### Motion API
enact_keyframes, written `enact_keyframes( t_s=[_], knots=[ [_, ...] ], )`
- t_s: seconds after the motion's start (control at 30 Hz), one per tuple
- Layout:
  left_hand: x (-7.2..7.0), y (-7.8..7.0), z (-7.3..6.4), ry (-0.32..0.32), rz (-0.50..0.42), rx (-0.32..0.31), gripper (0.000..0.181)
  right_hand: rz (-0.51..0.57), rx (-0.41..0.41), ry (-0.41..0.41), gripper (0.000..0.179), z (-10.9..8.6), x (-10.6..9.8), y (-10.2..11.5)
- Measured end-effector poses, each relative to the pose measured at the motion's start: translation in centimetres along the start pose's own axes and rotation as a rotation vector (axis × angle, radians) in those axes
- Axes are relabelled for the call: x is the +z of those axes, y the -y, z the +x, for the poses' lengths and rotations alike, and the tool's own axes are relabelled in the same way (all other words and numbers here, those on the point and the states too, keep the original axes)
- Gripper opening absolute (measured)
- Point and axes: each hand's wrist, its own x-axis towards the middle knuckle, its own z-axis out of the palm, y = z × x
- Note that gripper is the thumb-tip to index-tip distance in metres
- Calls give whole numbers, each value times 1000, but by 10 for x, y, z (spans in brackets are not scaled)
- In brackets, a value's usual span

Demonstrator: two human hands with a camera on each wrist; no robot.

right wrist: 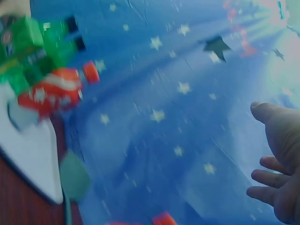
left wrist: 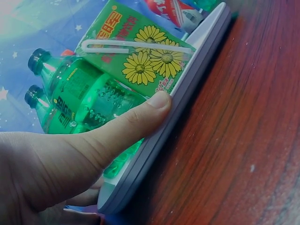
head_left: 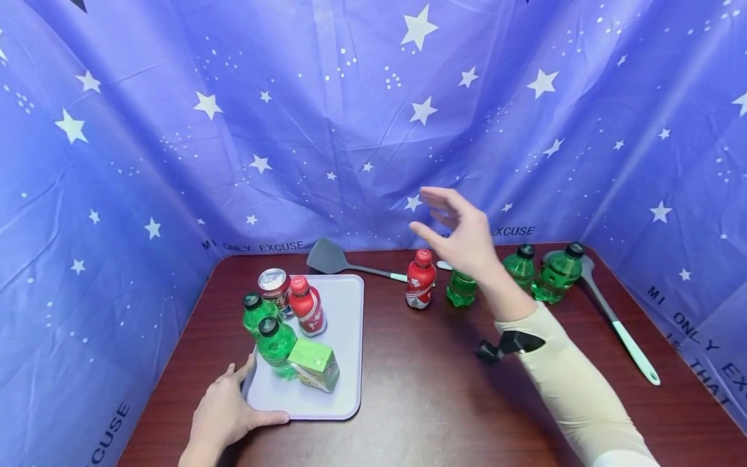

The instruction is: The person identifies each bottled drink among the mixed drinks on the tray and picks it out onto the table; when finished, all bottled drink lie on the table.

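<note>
My left hand (head_left: 220,410) holds the near left corner of a white tray (head_left: 348,337), thumb along its front rim and fingers at its left side. On the tray stand a drink can (head_left: 274,285), a red bottle (head_left: 307,308), two green soda bottles (head_left: 277,350) and a green drink carton (head_left: 315,364) with a straw on its side. My right hand (head_left: 463,237) is raised with fingers spread and nothing in them. Below it are another red bottle (head_left: 421,282) and a green soda bottle (head_left: 462,288), partly hidden by the hand and forearm.
Behind the tray lies a grey spatula (head_left: 329,257), its handle reaching toward the red bottle. Two more green soda bottles (head_left: 558,275) stand at the back right, beside a long utensil with a pale green handle (head_left: 636,353). A starry blue curtain (head_left: 350,130) surrounds the table.
</note>
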Motion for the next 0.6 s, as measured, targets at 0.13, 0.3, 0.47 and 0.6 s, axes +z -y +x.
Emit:
enact_keyframes(
  t_s=[0.13,0.3,0.47,0.6],
  knots=[
    [0,-1,0,11,4,-4,148,80,-16,76,58,0,32,9],
    [0,-1,0,13,6,-1,147,120,-19,135,57,0,60,16],
    [0,-1,1,3,10,-1,148,154,-40,168,56,0,81,20],
    [1,0,0,-5,8,3,149,154,-48,201,57,-1,95,20]
  ],
)
